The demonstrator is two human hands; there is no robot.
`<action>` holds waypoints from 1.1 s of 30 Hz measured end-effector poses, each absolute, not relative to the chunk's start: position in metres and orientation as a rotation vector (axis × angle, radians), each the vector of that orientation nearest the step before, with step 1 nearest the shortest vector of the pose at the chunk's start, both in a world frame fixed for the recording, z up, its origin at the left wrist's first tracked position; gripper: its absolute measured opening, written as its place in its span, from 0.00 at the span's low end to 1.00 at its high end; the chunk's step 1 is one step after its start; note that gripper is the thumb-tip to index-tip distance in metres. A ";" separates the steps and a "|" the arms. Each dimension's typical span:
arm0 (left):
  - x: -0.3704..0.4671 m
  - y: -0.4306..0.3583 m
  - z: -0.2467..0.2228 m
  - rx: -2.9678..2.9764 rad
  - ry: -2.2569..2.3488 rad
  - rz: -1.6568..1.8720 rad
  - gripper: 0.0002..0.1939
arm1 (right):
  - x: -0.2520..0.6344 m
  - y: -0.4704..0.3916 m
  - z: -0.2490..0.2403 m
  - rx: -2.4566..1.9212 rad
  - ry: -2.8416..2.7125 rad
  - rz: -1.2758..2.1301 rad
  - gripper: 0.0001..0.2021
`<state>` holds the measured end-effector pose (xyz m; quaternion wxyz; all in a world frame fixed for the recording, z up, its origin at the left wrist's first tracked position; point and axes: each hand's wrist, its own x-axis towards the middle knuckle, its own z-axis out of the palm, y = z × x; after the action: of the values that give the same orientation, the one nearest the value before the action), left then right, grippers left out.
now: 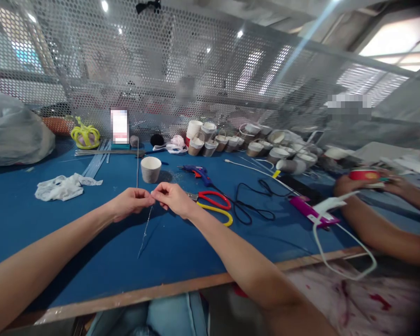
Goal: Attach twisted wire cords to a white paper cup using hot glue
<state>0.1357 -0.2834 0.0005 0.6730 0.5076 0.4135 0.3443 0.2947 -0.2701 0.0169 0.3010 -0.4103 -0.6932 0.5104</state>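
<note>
My left hand and my right hand meet fingertip to fingertip above the blue table, both pinched closed. A thin grey rod stands up from behind the fingers of my left hand. From between the fingertips hangs a thin, shiny strand, slanting down to the left. What exactly the fingertips press together is too small to make out. Just beyond them stands a small white cup. Beside my right wrist lie scissors with one red and one yellow handle, their blades partly hidden.
A blue glue gun with a black cable lies behind the scissors. White lace lies at left, near a yellow bundle and a phone. Several small cups line the back. A co-worker's arms are at right.
</note>
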 end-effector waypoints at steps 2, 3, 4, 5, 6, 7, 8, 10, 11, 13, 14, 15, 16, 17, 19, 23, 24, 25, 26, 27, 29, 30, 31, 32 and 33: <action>0.135 -0.282 -0.002 1.177 0.972 0.790 0.13 | 0.293 -0.269 0.012 -1.151 -1.870 1.271 0.10; 0.135 -0.281 -0.003 1.182 0.975 0.798 0.13 | 0.292 -0.268 0.009 -1.172 -1.877 1.242 0.11; 0.135 -0.280 -0.004 1.181 0.969 0.802 0.12 | 0.291 -0.267 0.006 -1.185 -1.877 1.225 0.12; 0.135 -0.280 -0.005 1.176 0.957 0.802 0.12 | 0.290 -0.265 0.002 -1.192 -1.869 1.222 0.13; 0.134 -0.279 -0.005 1.170 0.943 0.798 0.11 | 0.289 -0.264 -0.001 -1.191 -1.857 1.236 0.13; 0.133 -0.279 -0.006 1.166 0.930 0.791 0.11 | 0.288 -0.262 -0.004 -1.176 -1.832 1.275 0.13; 0.132 -0.279 -0.006 1.163 0.919 0.785 0.10 | 0.287 -0.261 -0.005 -1.151 -1.798 1.330 0.13; 0.129 -0.278 -0.006 1.156 0.897 0.776 0.10 | 0.286 -0.259 -0.007 -1.076 -1.724 1.450 0.12; 0.128 -0.278 -0.006 1.151 0.885 0.773 0.11 | 0.285 -0.258 -0.007 -1.028 -1.689 1.508 0.11; 0.125 -0.277 -0.006 1.142 0.859 0.769 0.11 | 0.285 -0.258 -0.006 -0.943 -1.639 1.605 0.07; 0.124 -0.277 -0.007 1.137 0.846 0.766 0.11 | 0.286 -0.257 -0.005 -0.914 -1.625 1.644 0.05; 0.123 -0.276 -0.007 1.133 0.833 0.763 0.11 | 0.286 -0.257 -0.005 -0.893 -1.611 1.679 0.04; 0.122 -0.276 -0.007 1.130 0.820 0.760 0.11 | 0.287 -0.257 -0.004 -0.884 -1.604 1.703 0.03; 0.122 -0.277 -0.007 1.128 0.808 0.757 0.11 | 0.288 -0.257 -0.004 -0.886 -1.607 1.713 0.03; 0.122 -0.277 -0.007 1.128 0.787 0.747 0.11 | 0.289 -0.258 -0.002 -0.894 -1.634 1.699 0.04; 0.123 -0.277 -0.008 1.136 0.764 0.725 0.11 | 0.291 -0.260 0.000 -0.967 -1.772 1.547 0.06; 0.123 -0.276 -0.008 1.137 0.764 0.722 0.11 | 0.291 -0.261 -0.001 -0.993 -1.801 1.501 0.07; 0.124 -0.275 -0.009 1.137 0.766 0.721 0.10 | 0.291 -0.261 -0.001 -1.016 -1.823 1.460 0.07; 0.124 -0.275 -0.009 1.137 0.769 0.721 0.10 | 0.291 -0.261 -0.002 -1.036 -1.838 1.427 0.08; 0.124 -0.274 -0.010 1.135 0.773 0.722 0.10 | 0.291 -0.261 -0.002 -1.053 -1.849 1.399 0.10; 0.125 -0.274 -0.010 1.134 0.779 0.726 0.10 | 0.292 -0.261 -0.002 -1.074 -1.870 1.362 0.11; 0.125 -0.275 -0.010 1.131 0.778 0.729 0.10 | 0.292 -0.261 -0.002 -1.070 -1.872 1.359 0.12; 0.125 -0.275 -0.010 1.126 0.775 0.732 0.10 | 0.293 -0.262 -0.001 -1.050 -1.860 1.378 0.13; 0.126 -0.276 -0.009 1.117 0.771 0.737 0.10 | 0.293 -0.262 -0.001 -1.013 -1.832 1.419 0.13; 0.126 -0.276 -0.008 1.105 0.768 0.745 0.10 | 0.293 -0.262 -0.001 -0.961 -1.793 1.477 0.13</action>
<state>0.1261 -0.2757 -0.0081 0.7186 0.4998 0.3471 0.3367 0.2931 -0.2624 -0.0005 0.3087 -0.3634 -0.6784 0.5589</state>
